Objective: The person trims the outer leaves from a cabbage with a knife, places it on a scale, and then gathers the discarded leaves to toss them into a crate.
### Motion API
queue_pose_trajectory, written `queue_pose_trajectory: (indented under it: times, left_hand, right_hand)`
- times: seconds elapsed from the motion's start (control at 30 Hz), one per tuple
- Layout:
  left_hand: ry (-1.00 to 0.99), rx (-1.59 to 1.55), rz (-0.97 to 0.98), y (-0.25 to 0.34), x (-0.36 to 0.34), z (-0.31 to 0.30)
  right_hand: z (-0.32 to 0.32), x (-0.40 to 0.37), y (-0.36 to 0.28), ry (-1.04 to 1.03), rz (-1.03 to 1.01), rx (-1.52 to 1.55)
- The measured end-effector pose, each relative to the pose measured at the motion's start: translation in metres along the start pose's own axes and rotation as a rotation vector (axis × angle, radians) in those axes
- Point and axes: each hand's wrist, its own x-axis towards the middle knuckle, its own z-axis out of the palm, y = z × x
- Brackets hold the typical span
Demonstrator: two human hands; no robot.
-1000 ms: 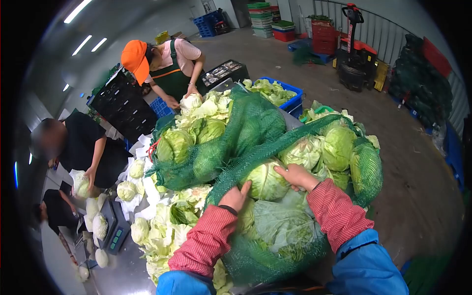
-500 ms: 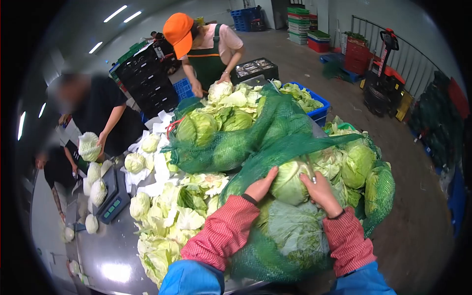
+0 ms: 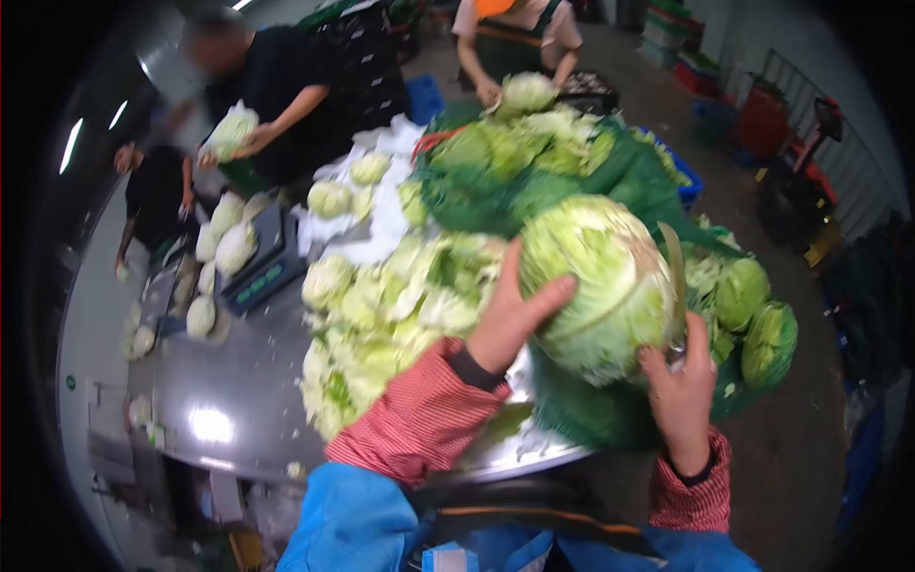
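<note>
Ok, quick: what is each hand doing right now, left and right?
Left hand: closed, grip on the left side of the cabbage head.
Right hand: closed, grip on its lower right side.

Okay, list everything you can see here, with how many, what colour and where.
held cabbage: one, pale green, up over the table edge between both hands
net sacks: at least two, dark green, stuffed with cabbages, behind and right of it
loose leaves: one heap, yellow-green, mid table
trimmed cabbages: several, whitish, beside the scale
scale: one, dark, left on the table
table: one, steel grey, under everything
blue crate: one, behind the sacks
co-workers: three, far side of the table
left hand: one, red checked sleeve, on the cabbage's left side
right hand: one, same sleeve, under its right side
</note>
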Motion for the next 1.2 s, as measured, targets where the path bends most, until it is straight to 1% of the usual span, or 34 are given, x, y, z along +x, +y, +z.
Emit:
queue_pose_trajectory:
  times: [0.03,0.07,0.1,0.13,0.17,0.2,0.23,0.3,0.37,0.4,0.5,0.53,0.63,0.67,0.7,0.77,0.87,0.97,1.03,1.07,1.13,1.17,1.2]
  left_hand:
    - [0.099,0.101,-0.014,0.008,-0.015,-0.025]
    - [0.091,0.057,-0.010,0.037,-0.034,-0.032]
    - [0.111,0.098,0.022,0.051,-0.049,-0.050]
    - [0.168,0.170,0.052,0.054,-0.063,-0.075]
    - [0.206,0.215,0.032,0.068,-0.078,-0.087]
    - [0.275,0.297,-0.010,0.077,-0.092,-0.102]
    - [0.318,0.327,-0.016,0.076,-0.103,-0.121]
    - [0.486,0.357,-0.116,0.061,-0.119,-0.159]
    - [0.529,0.574,-0.138,0.022,-0.128,-0.202]
    - [0.545,0.793,-0.086,-0.004,-0.131,-0.219]
    - [0.540,0.549,-0.033,-0.031,-0.137,-0.246]
    - [0.544,0.542,-0.042,-0.032,-0.139,-0.248]
    - [0.561,0.448,-0.114,-0.023,-0.143,-0.237]
    - [0.566,0.450,-0.109,-0.022,-0.142,-0.236]
    - [0.572,0.450,-0.106,-0.023,-0.142,-0.235]
    - [0.583,0.471,-0.103,-0.023,-0.139,-0.235]
    - [0.595,0.507,-0.118,-0.025,-0.131,-0.234]
    - [0.607,0.516,-0.129,-0.027,-0.120,-0.237]
    - [0.606,0.583,-0.140,-0.034,-0.116,-0.249]
    - [0.614,0.683,-0.176,-0.036,-0.113,-0.251]
    - [0.624,0.881,-0.229,-0.040,-0.095,-0.247]
    - [0.619,0.924,-0.212,-0.041,-0.084,-0.241]
    - [0.636,0.976,-0.203,-0.040,-0.080,-0.235]
  right_hand:
    - [0.020,-0.009,-0.007,-0.040,0.009,0.127]
    - [0.038,-0.015,-0.016,-0.102,-0.030,0.088]
    - [0.054,-0.022,-0.024,-0.227,0.031,0.118]
    - [0.082,-0.032,-0.022,-0.245,-0.023,0.233]
    - [0.108,-0.043,-0.020,-0.290,0.000,0.301]
    - [0.129,-0.052,-0.022,-0.358,0.004,0.293]
    - [0.158,-0.062,-0.015,-0.385,-0.007,0.317]
    - [0.216,-0.079,0.006,-0.431,-0.026,0.368]
    - [0.241,-0.073,0.016,-0.702,0.305,0.468]
    - [0.252,-0.070,0.021,-0.829,0.471,0.516]
    - [0.260,-0.067,0.052,-0.848,0.430,0.489]
    - [0.250,-0.061,0.049,-0.837,0.348,0.370]
    - [0.234,-0.049,0.046,-0.862,0.041,0.261]
    - [0.246,-0.054,0.064,-0.734,-0.226,0.232]
    - [0.242,-0.053,0.054,-0.749,-0.196,0.114]
    - [0.229,-0.045,0.014,-0.782,-0.141,-0.127]
    - [0.237,-0.041,-0.007,-0.734,-0.391,-0.240]
    - [0.253,-0.036,0.000,-0.729,-0.521,-0.269]
    - [0.272,-0.027,0.016,-0.756,-0.530,-0.299]
    - [0.280,-0.024,0.024,-0.771,-0.537,-0.311]
    - [0.283,-0.016,0.031,-0.792,-0.492,-0.294]
    - [0.283,-0.010,0.035,-0.801,-0.478,-0.286]
    - [0.288,-0.009,0.038,-0.834,-0.453,-0.376]
